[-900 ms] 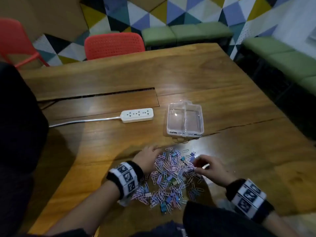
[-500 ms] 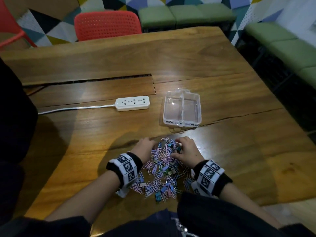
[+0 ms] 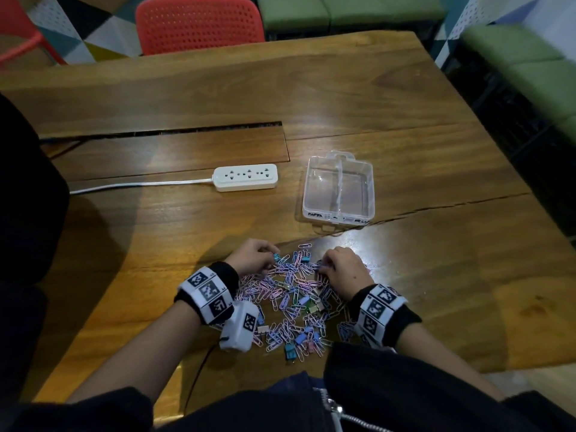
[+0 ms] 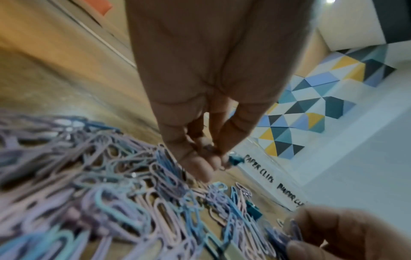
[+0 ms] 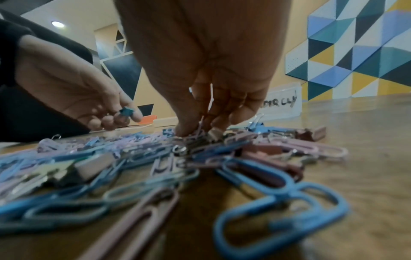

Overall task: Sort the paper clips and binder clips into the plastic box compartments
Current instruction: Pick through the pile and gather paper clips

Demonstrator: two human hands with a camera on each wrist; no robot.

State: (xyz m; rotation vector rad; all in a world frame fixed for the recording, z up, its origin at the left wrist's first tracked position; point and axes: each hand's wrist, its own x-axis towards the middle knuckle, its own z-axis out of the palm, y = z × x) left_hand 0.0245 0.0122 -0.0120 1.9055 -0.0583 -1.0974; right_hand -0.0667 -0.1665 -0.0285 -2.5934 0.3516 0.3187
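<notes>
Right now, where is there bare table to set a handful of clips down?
Bare wood lies between the power strip and the left hand, and right of the plastic box. Crowded: the clip pile between the left hand and right hand.

red chair (image 3: pixel 199 23), geometric wall (image 5: pixel 360 51)

Black sleeves (image 3: pixel 405 397), blk wristbands w/ white b&w-marker cuffs (image 3: pixel 207 291), white cam box (image 3: pixel 238 327).
</notes>
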